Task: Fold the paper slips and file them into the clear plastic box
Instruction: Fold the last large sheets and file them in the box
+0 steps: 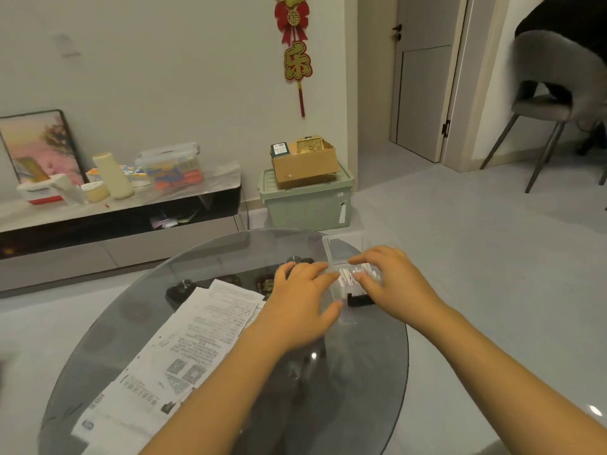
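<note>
Paper slips, white and folded, sit standing inside your small clear plastic box at the far right edge of the round smoked-glass worktop. Your left hand wraps loosely round the box's near side, probably to stop it sliding, while your right hand has curled fingers on the slips, looks like tucking them down. Unfolded printed sheets wait beside your left arm, handy for the next fold.

Home living room — TV console; festive wall hanging
</note>
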{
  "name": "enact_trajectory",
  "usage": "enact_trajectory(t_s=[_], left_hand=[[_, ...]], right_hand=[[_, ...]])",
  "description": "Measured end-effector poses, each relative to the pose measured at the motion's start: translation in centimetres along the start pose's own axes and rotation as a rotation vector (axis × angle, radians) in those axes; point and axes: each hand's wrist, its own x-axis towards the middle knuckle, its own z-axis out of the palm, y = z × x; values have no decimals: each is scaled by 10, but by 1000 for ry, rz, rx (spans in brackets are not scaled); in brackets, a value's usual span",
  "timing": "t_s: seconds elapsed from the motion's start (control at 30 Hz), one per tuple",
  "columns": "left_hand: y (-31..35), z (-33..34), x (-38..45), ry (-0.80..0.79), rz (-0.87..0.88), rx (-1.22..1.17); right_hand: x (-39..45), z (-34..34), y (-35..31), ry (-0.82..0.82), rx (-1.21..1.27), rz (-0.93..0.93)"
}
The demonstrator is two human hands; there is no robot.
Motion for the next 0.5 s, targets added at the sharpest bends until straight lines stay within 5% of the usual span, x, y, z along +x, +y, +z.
enact_trajectory(t_s=[0.27, 0.5], left_hand=[[-28, 9, -96, 81, -345, -13], [-71, 36, -143, -317, -814, 63]], right_hand=[[-23, 48, -48, -136, 5, -216], [-38, 88, -66, -368, -119, -270]])
